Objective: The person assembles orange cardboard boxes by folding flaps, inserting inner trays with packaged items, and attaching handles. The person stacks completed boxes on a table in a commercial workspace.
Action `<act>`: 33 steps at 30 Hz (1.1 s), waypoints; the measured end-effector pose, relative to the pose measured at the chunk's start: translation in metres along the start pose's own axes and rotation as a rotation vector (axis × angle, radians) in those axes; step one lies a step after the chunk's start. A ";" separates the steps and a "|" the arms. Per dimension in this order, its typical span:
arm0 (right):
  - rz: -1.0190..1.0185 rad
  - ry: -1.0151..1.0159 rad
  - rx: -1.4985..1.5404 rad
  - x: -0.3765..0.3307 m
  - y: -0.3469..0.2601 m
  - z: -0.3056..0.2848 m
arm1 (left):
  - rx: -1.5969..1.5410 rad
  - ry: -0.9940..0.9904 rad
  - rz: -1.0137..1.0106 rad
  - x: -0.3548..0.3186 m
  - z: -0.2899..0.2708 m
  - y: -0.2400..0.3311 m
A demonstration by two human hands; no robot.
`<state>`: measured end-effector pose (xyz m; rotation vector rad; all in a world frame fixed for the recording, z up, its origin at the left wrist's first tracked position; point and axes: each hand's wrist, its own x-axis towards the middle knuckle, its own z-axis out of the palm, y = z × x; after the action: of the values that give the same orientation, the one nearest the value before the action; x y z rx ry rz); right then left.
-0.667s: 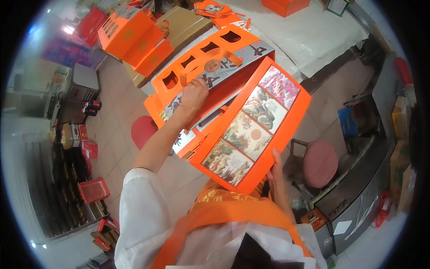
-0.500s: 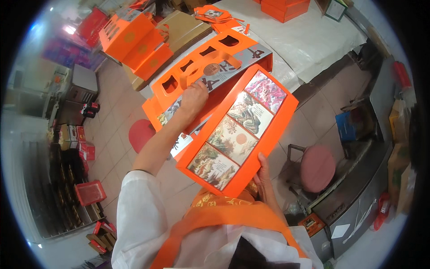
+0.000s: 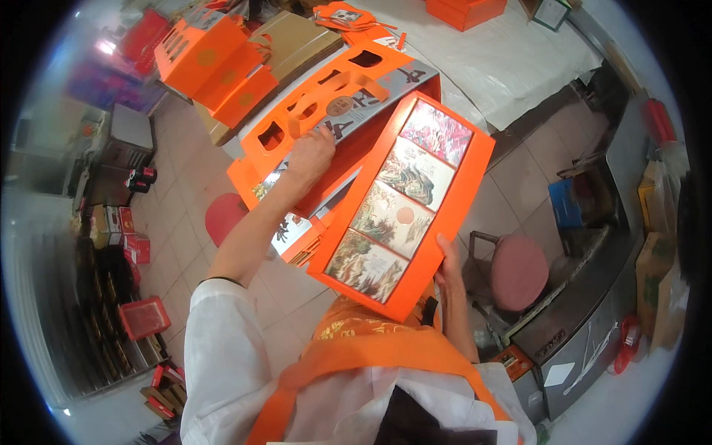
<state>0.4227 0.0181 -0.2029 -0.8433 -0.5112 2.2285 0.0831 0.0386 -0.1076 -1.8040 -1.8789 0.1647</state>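
Note:
My right hand (image 3: 449, 261) grips the lower right edge of an orange tray box (image 3: 454, 194), thumb on top. Set in a row inside it are several small square packs (image 3: 417, 172) with landscape pictures, the far one pink and purple. My left hand (image 3: 311, 154) is closed on the near edge of an orange and silver gift box (image 3: 374, 106). That box has cut-out windows and an orange ribbon handle (image 3: 356, 80). Its near side stands open, showing a hollow orange inside, next to the tray's left edge. The left fingertips are partly hidden.
Stacked orange boxes (image 3: 215, 70) stand at the far left beside brown cardboard (image 3: 297, 46). Flat orange pieces (image 3: 347, 16) lie behind the gift box on the white-covered table (image 3: 512, 63). A round stool (image 3: 521, 273) stands right, a red stool (image 3: 225, 219) left. Dark counters (image 3: 586, 297) run along the right.
The tray has turned steeper, its lower end swinging right, and my right hand has moved slightly right and up with it. The left hand keeps its place on the gift box.

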 end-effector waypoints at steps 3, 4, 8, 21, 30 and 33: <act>-0.059 -0.005 -0.057 0.006 -0.015 -0.006 | 0.010 -0.014 0.006 0.001 -0.002 0.000; -0.097 -0.047 -0.052 0.006 -0.017 -0.008 | 0.014 -0.023 0.016 0.001 -0.002 0.000; 0.059 -0.030 0.041 0.003 -0.014 -0.010 | -0.077 -0.065 0.019 0.006 -0.004 -0.005; 0.086 0.029 -0.160 0.014 -0.036 0.008 | -0.056 -0.040 0.006 0.007 -0.005 0.019; -0.062 0.069 -0.103 0.043 -0.053 0.030 | 0.015 -0.093 0.024 -0.013 -0.015 0.037; -0.100 0.164 -0.035 0.072 -0.050 0.038 | 0.050 -0.162 0.039 -0.012 -0.016 0.039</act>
<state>0.3797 0.1001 -0.1785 -0.9878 -0.5042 2.0446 0.1243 0.0271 -0.1141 -1.8424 -1.9312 0.3794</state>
